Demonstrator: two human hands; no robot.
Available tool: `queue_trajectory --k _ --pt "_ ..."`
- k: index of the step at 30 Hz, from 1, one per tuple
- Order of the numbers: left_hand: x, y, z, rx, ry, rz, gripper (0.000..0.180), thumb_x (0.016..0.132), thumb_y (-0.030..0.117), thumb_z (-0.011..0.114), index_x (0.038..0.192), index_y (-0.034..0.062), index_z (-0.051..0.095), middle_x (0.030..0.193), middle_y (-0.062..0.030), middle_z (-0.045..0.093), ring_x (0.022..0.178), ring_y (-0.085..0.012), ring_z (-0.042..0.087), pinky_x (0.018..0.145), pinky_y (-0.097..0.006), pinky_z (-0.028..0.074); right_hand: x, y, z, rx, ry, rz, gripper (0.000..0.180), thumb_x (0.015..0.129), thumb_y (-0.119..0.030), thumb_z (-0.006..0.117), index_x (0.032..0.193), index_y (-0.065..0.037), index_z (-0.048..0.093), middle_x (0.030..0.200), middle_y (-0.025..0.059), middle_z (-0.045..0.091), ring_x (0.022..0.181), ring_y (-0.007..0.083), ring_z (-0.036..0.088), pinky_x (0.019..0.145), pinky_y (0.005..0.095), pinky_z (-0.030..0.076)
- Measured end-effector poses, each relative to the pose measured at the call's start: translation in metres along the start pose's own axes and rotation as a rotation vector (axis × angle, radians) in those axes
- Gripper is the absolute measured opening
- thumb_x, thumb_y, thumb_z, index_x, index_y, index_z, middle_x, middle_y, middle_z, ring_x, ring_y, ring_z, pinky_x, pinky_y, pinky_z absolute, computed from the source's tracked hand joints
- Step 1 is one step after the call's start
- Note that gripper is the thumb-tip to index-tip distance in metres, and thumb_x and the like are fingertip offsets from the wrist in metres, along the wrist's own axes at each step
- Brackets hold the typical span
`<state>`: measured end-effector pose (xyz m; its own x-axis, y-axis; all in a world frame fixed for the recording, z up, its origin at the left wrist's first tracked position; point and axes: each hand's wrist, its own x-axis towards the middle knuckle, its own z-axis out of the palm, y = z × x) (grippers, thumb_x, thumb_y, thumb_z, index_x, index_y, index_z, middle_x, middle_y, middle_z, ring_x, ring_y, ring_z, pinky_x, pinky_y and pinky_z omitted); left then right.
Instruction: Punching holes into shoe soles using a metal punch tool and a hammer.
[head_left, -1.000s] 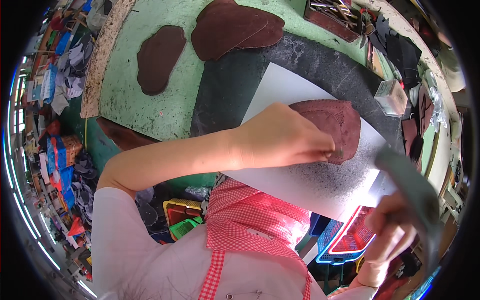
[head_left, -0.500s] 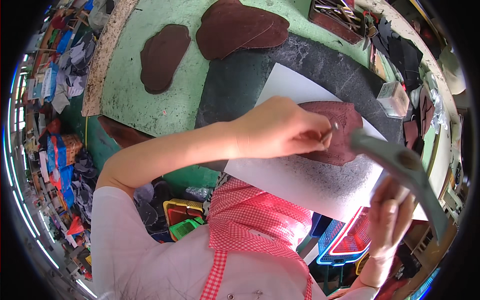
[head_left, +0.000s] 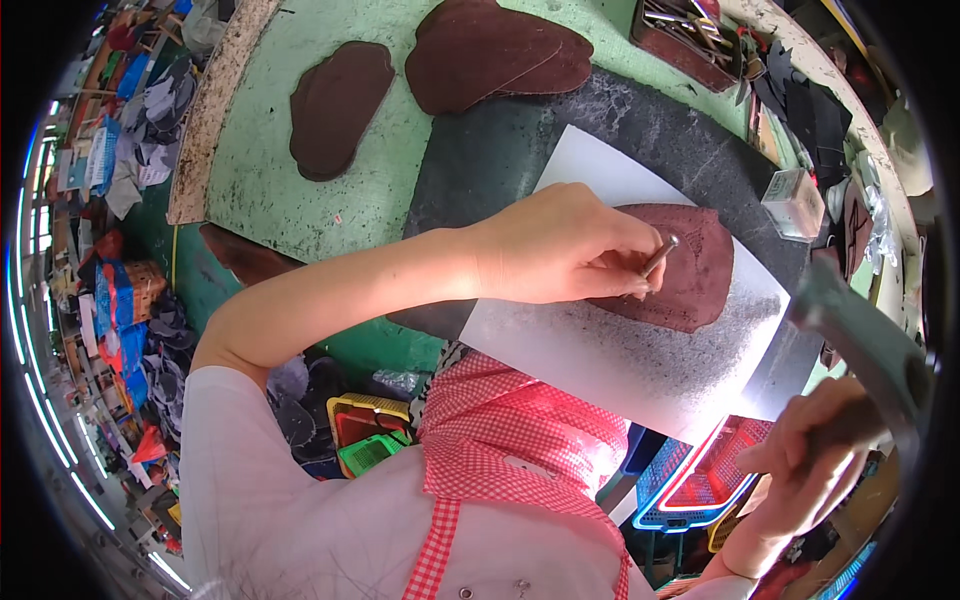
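The person's left hand (head_left: 560,245) is closed around a slim metal punch (head_left: 660,255), pinching it so that its tip stands on a brown leather piece (head_left: 690,265) which lies on a white cutting board (head_left: 640,370), near the centre of the bench and slightly toward three o'clock. The right hand (head_left: 810,465), down at about four o'clock, is wrapped tight round the handle of a hammer (head_left: 860,340), whose head is raised and blurred above the board's right edge. The fingers of the holding hand sit very close under the punch's top, so I judge a strike that lands a little off could catch a knuckle. The punch also leans rather than standing straight, and a blow on a tilted tool could skid it across the leather and scar the surface or place the hole wrongly. The leather is pinned only by that hand, so it could creep on the smooth board. More brown pieces (head_left: 490,50) lie at twelve o'clock on the green bench top (head_left: 270,120), well apart.
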<state>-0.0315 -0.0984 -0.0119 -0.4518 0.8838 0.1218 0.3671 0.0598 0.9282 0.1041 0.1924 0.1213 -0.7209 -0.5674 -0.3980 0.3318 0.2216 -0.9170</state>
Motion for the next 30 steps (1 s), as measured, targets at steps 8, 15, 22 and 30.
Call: queue_trajectory --k 8,15,22,30 --pt "-0.011 0.009 -0.005 0.251 -0.04 0.041 0.011 0.087 0.015 0.067 0.094 0.0078 0.064 0.087 -0.0046 0.071 0.08 -0.0164 0.071 0.067 -0.028 0.054 0.05 0.027 0.085 -0.319 0.859 -0.065 0.048 0.097 -0.049 0.046 0.094 -0.001 0.046 0.062 -0.0002 0.04 0.048 0.0051 0.031 0.043 0.0208 0.024" --pt "-0.006 0.004 -0.013 0.005 -0.067 -0.033 0.008 0.087 0.01 0.065 0.093 0.0055 0.063 0.088 -0.0036 0.07 0.08 -0.0188 0.071 0.069 -0.027 0.054 0.021 0.0 0.064 -0.077 0.736 -0.427 0.033 0.095 -0.025 0.059 0.089 0.006 0.051 0.067 0.0109 0.053 0.055 0.0151 0.056 0.053 0.0254 0.053" --pt "-0.017 0.01 -0.008 0.424 0.0 0.179 0.01 0.085 0.018 0.068 0.093 0.0121 0.066 0.083 0.0 0.069 0.069 -0.0224 0.067 0.06 -0.03 0.052 0.047 0.011 0.09 -0.533 0.794 0.028 0.047 0.097 -0.045 0.046 0.094 0.001 0.053 0.068 0.0013 0.047 0.053 0.0053 0.038 0.047 0.0204 0.027" --pt "-0.015 0.003 -0.014 0.018 -0.06 -0.012 0.009 0.086 0.012 0.067 0.093 0.0064 0.064 0.089 -0.0035 0.07 0.078 -0.0212 0.07 0.068 -0.028 0.055 0.028 0.004 0.085 -0.311 0.833 -0.129 0.052 0.096 -0.045 0.047 0.104 0.006 0.043 0.069 0.004 0.045 0.048 0.0059 0.035 0.044 0.0159 0.028"
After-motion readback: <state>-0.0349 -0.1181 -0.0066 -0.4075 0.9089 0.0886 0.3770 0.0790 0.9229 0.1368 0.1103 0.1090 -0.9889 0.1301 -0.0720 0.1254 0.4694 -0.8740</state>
